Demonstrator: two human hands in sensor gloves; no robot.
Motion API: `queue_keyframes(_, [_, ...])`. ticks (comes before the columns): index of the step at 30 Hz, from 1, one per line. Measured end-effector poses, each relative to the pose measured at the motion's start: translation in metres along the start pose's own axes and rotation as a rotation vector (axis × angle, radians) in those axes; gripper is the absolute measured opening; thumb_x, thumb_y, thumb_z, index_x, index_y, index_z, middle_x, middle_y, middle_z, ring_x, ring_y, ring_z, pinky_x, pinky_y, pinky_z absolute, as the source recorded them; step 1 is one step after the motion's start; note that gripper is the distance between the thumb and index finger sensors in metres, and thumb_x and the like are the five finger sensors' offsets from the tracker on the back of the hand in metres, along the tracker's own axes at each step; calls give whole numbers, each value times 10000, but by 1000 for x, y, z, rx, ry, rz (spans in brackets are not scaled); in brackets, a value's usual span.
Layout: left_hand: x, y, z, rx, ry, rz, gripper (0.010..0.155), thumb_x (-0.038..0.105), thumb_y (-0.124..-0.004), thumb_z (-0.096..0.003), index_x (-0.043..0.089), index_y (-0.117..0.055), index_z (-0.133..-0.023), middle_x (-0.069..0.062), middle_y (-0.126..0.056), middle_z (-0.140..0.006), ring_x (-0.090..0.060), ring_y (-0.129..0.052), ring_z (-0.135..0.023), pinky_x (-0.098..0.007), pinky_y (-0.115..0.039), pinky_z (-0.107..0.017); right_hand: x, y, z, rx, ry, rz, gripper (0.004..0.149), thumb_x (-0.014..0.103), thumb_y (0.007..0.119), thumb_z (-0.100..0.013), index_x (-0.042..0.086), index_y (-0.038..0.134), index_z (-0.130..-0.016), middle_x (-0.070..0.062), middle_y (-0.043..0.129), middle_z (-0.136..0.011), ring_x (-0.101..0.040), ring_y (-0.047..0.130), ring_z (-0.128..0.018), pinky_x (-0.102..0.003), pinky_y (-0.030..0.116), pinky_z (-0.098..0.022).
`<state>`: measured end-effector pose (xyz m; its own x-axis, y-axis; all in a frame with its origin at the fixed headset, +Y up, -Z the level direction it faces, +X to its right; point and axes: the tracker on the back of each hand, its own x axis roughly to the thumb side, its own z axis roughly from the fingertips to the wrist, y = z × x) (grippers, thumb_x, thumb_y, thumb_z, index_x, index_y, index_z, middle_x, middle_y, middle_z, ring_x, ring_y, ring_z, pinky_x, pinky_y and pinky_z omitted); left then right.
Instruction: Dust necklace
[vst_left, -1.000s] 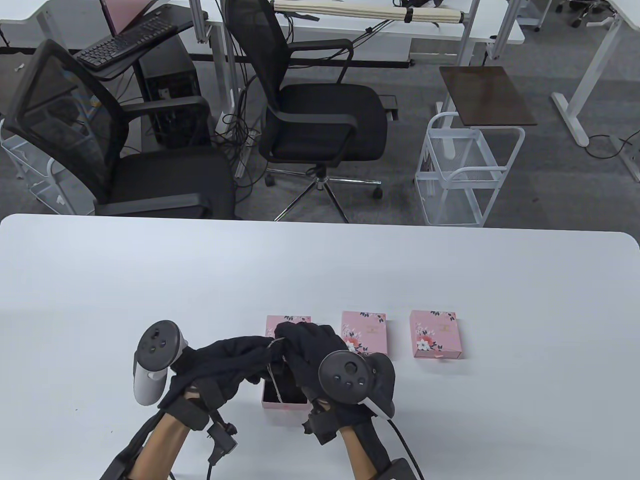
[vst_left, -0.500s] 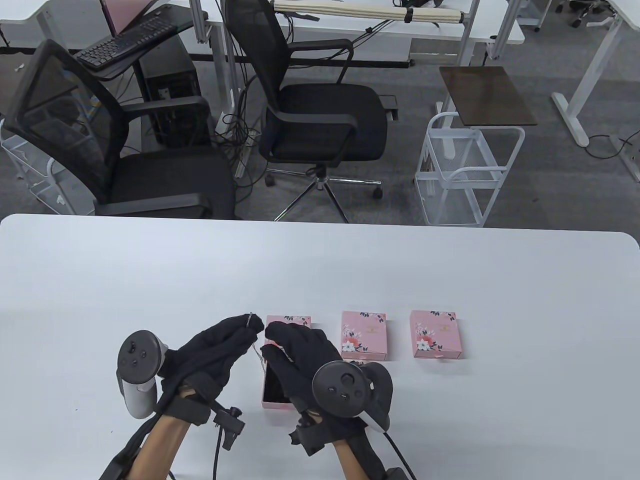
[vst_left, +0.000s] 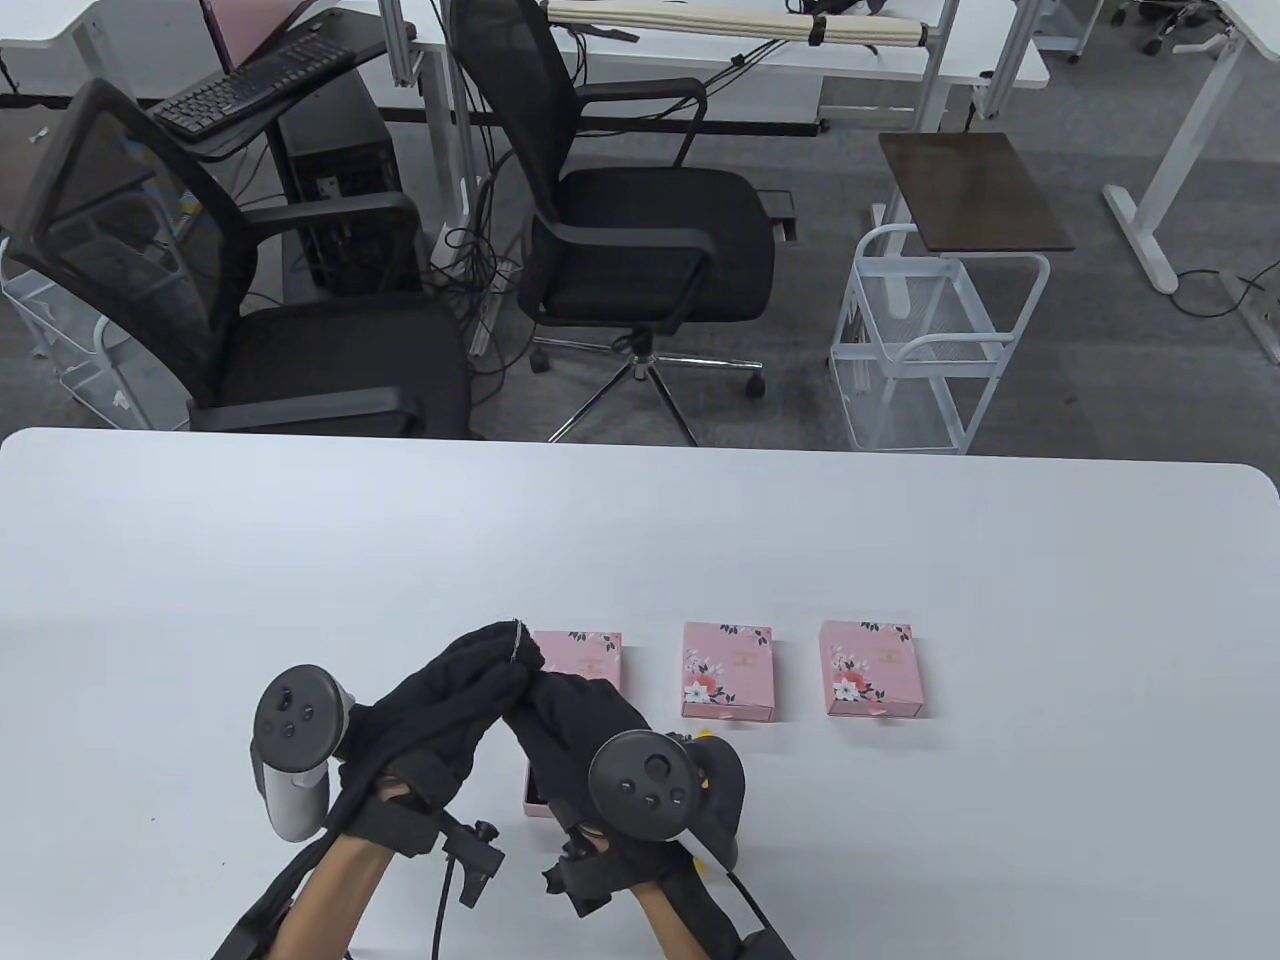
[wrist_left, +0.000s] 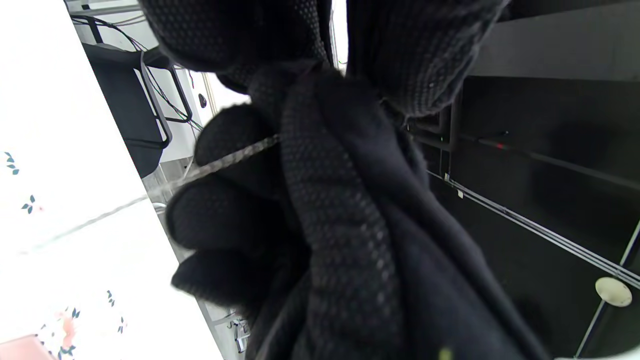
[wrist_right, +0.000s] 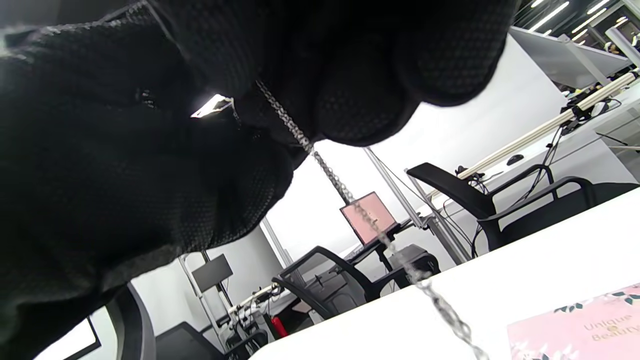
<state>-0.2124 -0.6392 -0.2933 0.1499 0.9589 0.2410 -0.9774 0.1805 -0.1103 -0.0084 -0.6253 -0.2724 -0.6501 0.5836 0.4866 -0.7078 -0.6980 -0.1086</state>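
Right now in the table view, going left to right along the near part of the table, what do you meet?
Left hand → right hand → middle pink box → right pink box.

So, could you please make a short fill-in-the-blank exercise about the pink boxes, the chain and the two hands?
1. The number of closed pink boxes in the row on the table is ____.
2. The chain runs between the fingers of ____ hands.
3. The open box lies partly under the ____ hand.
4. The gloves on the left hand and right hand are ____ in colour.

Missing words: three; both; right; black
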Motion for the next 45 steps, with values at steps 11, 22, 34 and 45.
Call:
queue_keyframes(11, [9, 26, 4, 177, 10, -123, 393, 395, -796, -595, 246, -840, -956, -63, -968, -884, -243, -921, -705, -396, -836, -491, -7, 21, -3, 137, 28, 6, 352, 302, 776, -630, 109, 829, -920, -182, 934, -791, -371, 943, -594, -487, 802, -498])
queue_keyframes(22, [21, 39, 9, 268, -61, -234, 405, 428, -822, -572, 225, -875, -918, -49, -1007, -809, -214, -946, -641, -372, -851, -445, -6, 29, -3, 186, 25, 9, 352, 302, 770, -634, 112, 823, -925, -180, 930, -796, -371, 940, -598, -488, 800, -502])
queue_keyframes(34, [38, 33, 19, 385, -209, -436, 359, 479, -933, -488, 325, -962, -811, 40, -1068, -730, -141, -995, -575, -324, -888, -405, -9, 32, -3, 215, 33, 1, 353, 305, 771, -635, 115, 821, -927, -181, 926, -804, -375, 937, -605, -492, 795, -508])
queue_keyframes(45, [40, 27, 16, 271, -202, -443, 361, 453, -894, -535, 295, -943, -855, -1, -1040, -774, -190, -963, -633, -360, -860, -447, -44, -14, 5, 200, 143, 247, 453, 345, 770, -644, 113, 726, -1030, -230, 815, -959, -445, 862, -743, -529, 744, -570])
